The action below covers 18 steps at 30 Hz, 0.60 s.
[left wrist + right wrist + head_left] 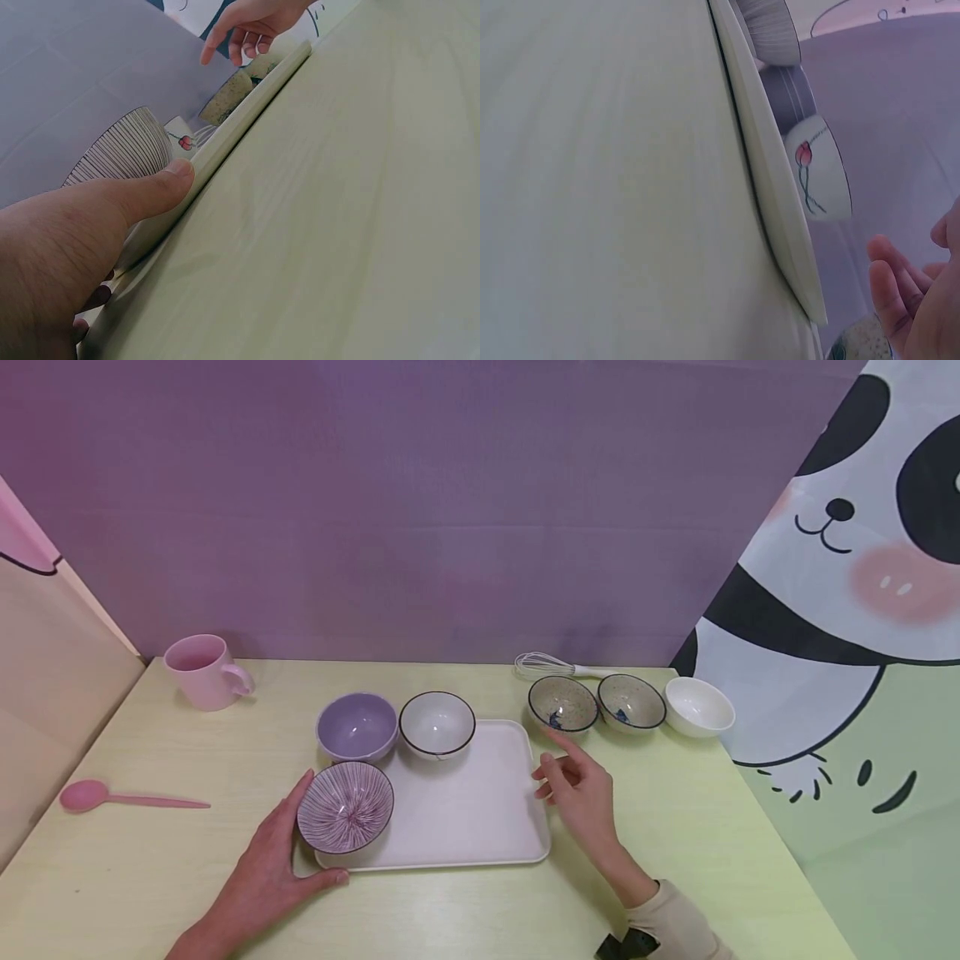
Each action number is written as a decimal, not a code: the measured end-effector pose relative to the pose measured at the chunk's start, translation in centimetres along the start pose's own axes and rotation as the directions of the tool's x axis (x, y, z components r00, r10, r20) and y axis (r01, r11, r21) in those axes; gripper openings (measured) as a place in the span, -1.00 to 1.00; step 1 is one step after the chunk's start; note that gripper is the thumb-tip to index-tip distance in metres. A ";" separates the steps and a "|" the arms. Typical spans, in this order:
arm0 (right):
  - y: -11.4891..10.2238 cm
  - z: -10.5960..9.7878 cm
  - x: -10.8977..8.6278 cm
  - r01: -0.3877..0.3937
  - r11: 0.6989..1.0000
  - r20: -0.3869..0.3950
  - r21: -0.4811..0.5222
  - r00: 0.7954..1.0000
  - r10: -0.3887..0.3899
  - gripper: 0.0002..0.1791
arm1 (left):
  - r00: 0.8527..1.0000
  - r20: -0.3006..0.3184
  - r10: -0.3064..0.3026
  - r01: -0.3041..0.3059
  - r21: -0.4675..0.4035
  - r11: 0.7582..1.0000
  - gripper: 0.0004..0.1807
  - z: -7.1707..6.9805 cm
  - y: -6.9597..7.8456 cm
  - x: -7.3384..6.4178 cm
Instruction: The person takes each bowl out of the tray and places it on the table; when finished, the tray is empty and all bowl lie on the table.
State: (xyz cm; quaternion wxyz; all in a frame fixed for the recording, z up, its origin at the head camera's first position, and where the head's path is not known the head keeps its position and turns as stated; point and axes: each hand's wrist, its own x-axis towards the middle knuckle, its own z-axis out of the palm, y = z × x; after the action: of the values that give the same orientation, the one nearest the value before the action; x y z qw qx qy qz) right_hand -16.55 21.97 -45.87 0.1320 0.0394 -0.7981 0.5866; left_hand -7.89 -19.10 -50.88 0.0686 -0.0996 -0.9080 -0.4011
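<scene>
My left hand (270, 860) is at the front left corner of the white tray (472, 827), fingers along the left side and thumb by the front edge. Right inside that hand is a striped purple-and-white bowl (345, 808). The left wrist view shows the thumb straight across the rim of the tray (225, 146), with the striped bowl (124, 154) behind it. My right hand (581, 793) hovers at the tray's right side, index finger extended toward a speckled bowl (562, 703); nothing is in its grasp. A purple bowl (357, 727) and a white dark-rimmed bowl (437, 724) stand at the tray's back left.
Right of the tray, a second speckled bowl (632, 702) and a plain white bowl (699, 707) form a row with the first. Behind them lies a whisk (551, 666). A pink mug (202, 672) and pink spoon (112, 797) are at the left.
</scene>
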 end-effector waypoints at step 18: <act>-0.9 3.3 -2.0 0.018 0.999 0.156 0.043 0.987 -0.024 -0.63 | 1.000 0.000 -0.003 0.003 -0.007 1.000 0.56 0.0 -0.1 0.0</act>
State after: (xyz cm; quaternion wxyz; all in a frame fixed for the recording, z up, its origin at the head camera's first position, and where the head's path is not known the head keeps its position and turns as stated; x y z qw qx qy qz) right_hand -14.94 18.38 -46.51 0.0744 0.0964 -0.7932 0.5967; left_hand -7.90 -19.13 -50.93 0.0678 -0.0984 -0.9068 -0.4042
